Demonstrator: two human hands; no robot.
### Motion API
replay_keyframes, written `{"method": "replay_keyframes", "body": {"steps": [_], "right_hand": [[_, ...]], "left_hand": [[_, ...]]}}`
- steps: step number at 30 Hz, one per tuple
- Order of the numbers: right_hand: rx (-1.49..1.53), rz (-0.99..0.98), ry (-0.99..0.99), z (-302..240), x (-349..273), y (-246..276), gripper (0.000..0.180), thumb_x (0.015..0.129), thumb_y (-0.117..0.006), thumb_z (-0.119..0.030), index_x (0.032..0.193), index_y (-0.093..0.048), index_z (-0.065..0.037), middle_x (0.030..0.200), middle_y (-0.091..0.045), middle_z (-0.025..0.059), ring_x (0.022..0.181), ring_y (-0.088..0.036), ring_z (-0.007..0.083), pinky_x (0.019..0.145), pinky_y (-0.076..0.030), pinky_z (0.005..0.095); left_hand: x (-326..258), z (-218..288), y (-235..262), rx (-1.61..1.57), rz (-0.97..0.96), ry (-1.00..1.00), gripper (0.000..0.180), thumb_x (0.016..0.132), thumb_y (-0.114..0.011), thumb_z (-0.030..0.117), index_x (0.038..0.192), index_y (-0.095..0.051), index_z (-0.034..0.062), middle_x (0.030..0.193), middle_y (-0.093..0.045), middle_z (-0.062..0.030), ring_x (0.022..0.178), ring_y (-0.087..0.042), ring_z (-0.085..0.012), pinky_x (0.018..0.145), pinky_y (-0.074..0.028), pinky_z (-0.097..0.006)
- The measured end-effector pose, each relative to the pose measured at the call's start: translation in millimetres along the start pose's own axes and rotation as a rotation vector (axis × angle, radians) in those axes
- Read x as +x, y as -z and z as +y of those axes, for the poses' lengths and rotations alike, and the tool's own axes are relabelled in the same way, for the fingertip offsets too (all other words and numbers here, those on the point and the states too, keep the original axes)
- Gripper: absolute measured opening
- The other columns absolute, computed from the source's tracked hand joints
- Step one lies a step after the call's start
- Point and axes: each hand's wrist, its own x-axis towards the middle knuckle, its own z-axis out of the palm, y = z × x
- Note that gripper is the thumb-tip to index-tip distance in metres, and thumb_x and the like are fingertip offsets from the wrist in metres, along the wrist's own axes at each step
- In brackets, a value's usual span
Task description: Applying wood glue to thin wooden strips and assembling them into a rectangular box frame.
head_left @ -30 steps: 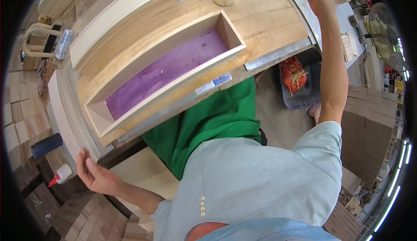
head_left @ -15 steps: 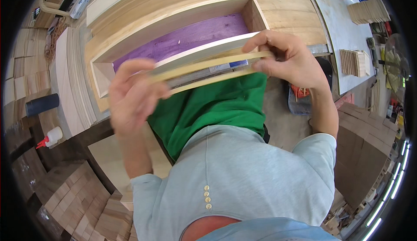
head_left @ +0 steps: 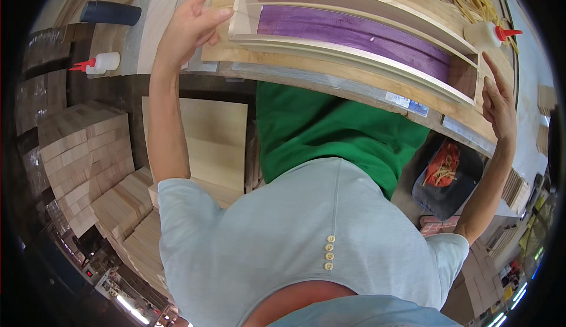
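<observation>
At far left on the surface (head_left: pixel 171 38) lie a dark cylinder (head_left: pixel 111 13) and a glue bottle (head_left: pixel 97 63). Next, the left hand (head_left: pixel 191 23) presses loosely open on the left end of the long wooden box (head_left: pixel 354 44), purple inside. The right hand (head_left: pixel 498 106) lies flat against its right end. It looks stiff, light and thin-walled, best held by both ends.

Both arms reach forward, spread wide apart. The left hand (head_left: pixel 191 23) is open, fingers extended. The right hand (head_left: pixel 498 106) is flat, fingers straight.

Workbench (head_left: pixel 330 76): wooden frame (head_left: pixel 354 53), seemingly glue bottle (head_left: pixel 484 34)
</observation>
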Motion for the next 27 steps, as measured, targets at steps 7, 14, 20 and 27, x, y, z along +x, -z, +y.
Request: {"method": "replay_keyframes", "body": {"steps": [7,14,20,27], "right_hand": [[0.332,-0.160,-0.088,21,25,5,0.044,0.100,-0.050,-0.020,0.142,-0.044,-0.006,0.058,-0.032,-0.0086,0.043,-0.024,0.0003,0.037,-0.021,0.0176],[0.536,-0.095,-0.095,27,58,3,0.028,0.099,-0.051,-0.016,0.118,-0.057,0.003,0.063,-0.049,-0.0041,0.042,-0.028,0.0007,0.035,-0.026,0.0174],[0.662,-0.281,-0.008,56,72,12,0.022,0.098,-0.051,-0.013,0.111,-0.059,0.003,0.079,-0.059,0.0000,0.045,-0.039,0.0004,0.036,-0.032,0.0167],[0.361,-0.034,-0.038,54,48,5,0.040,0.097,-0.056,-0.018,0.133,-0.051,-0.001,0.114,-0.064,0.0053,0.098,-0.062,0.0117,0.083,-0.050,0.0278]], "left_hand": [[23,-7,1,-0.124,-0.128,0.053,0.059,0.091,-0.058,0.020,0.142,-0.039,-0.0028,0.046,-0.030,0.0110,0.034,-0.027,-0.0015,0.040,-0.033,-0.020],[50,-32,7,-0.414,-0.016,0.085,0.032,0.094,-0.054,0.013,0.120,-0.061,-0.0036,0.047,-0.032,0.0092,0.035,-0.028,-0.0018,0.038,-0.032,-0.020],[65,-60,5,-0.860,-0.119,0.088,0.028,0.096,-0.052,0.014,0.113,-0.062,-0.0056,0.050,-0.036,0.0084,0.034,-0.030,-0.0015,0.037,-0.031,-0.019],[47,-30,-22,-0.323,0.251,0.117,0.036,0.098,-0.051,0.023,0.119,-0.061,-0.0040,0.073,-0.060,0.0012,0.052,-0.048,-0.0039,0.048,-0.039,-0.018]]}}
